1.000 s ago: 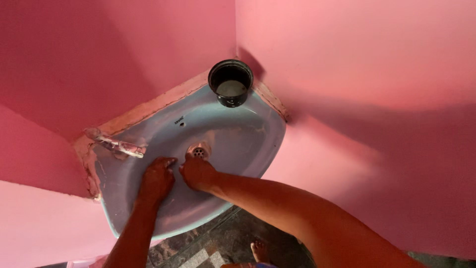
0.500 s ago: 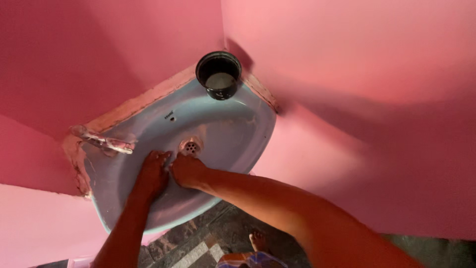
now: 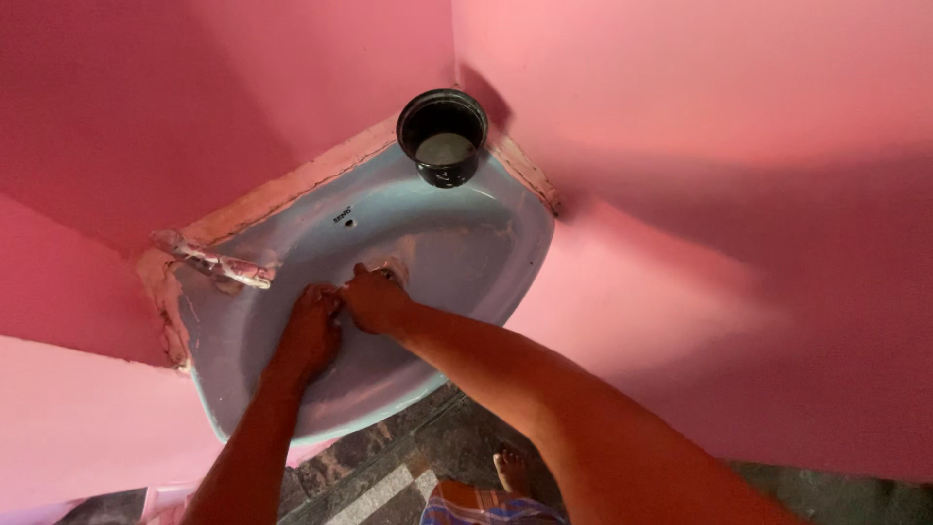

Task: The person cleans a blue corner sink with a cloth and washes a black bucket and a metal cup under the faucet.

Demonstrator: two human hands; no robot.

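Note:
A pale blue corner washbasin (image 3: 457, 253) is fixed between two pink walls. Both my hands are down in its bowl, side by side. My left hand (image 3: 311, 326) lies flat on the bowl's left slope with its fingers curled downward. Touching it, my right hand (image 3: 374, 299) is bunched over the drain, which it hides. Whether either hand holds anything I cannot tell. A black round container (image 3: 442, 136) with pale contents stands on the basin's far corner.
A worn metal tap (image 3: 214, 262) sticks out over the basin's left rim. Cracked plaster (image 3: 292, 190) lines the joint with the wall. Below the basin is a dark patterned tile floor (image 3: 389, 476), with my bare foot (image 3: 510, 470) on it.
The camera view shifted, so the basin and container sit elsewhere in the picture. My right hand now covers the drain, which showed earlier. Both hands stayed pressed together in the bowl.

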